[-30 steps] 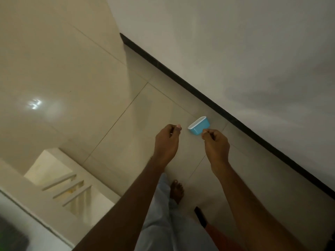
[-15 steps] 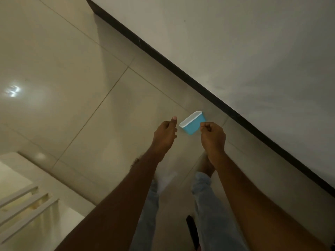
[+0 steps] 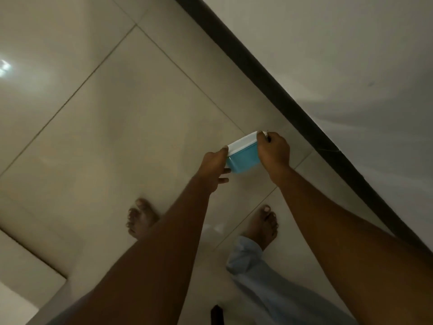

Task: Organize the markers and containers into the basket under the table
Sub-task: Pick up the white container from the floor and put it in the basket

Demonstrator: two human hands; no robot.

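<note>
Two hands, left hand (image 3: 214, 167) and right hand (image 3: 274, 150), pinch with their fingers the ends of a small, light, rigid-looking container (image 3: 243, 153).

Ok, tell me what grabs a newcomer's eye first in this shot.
The one spot of colour: a small blue container with a white lid, held mid-frame above the floor between the left hand and the right hand. Next, the black skirting strip running diagonally along the wall at upper right. Below, two bare feet stand on the glossy beige floor tiles.
</note>
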